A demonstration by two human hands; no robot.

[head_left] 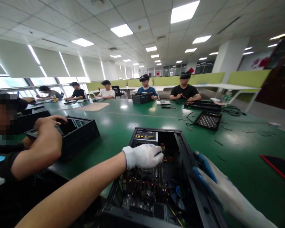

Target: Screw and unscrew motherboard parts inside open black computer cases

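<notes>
An open black computer case (180, 139) lies on the table in front of me, its inside facing up. My left hand (148, 155), in a white glove, is over the case just below the power supply (145, 135). Its fingers are curled together near some coloured cables (163, 147); what they hold, if anything, is hidden. My right hand (212, 177), in a white glove with blue-coated fingers, is beside the right wall of the case, fingers apart and slightly blurred. A circuit board (142, 180) with components and a blue ring (180, 192) show inside the case.
At the left a co-worker's arm (38, 142) reaches over another black case (82, 134). Across the green table (114, 117) several people sit with parts. A black tray of screws or small parts (207, 121), loose cables (234, 110) and a red-edged black mat (279, 167) lie right.
</notes>
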